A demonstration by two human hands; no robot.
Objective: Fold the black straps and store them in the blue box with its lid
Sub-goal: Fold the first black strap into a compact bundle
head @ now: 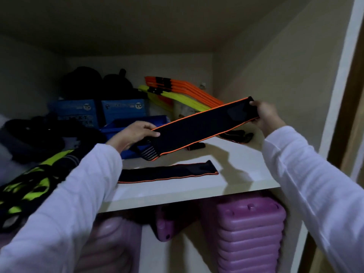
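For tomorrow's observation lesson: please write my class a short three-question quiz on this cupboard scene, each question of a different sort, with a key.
1. True or false: both hands hold the stretched strap.
2. Which lies flat near the shelf front edge? A) yellow hurdle B) second strap C) purple step
3. Fill in: the blue box sits behind the ___ hand.

Key:
1. True: left hand and right hand grip its ends.
2. B
3. left

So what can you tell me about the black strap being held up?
The held strap is a long, flat band of black stretchy-looking fabric with thin orange edging. It is stretched out above the white shelf, tilted up to the right. The left hand grips its lower end, where grey stripes show, and the right hand grips the upper end.
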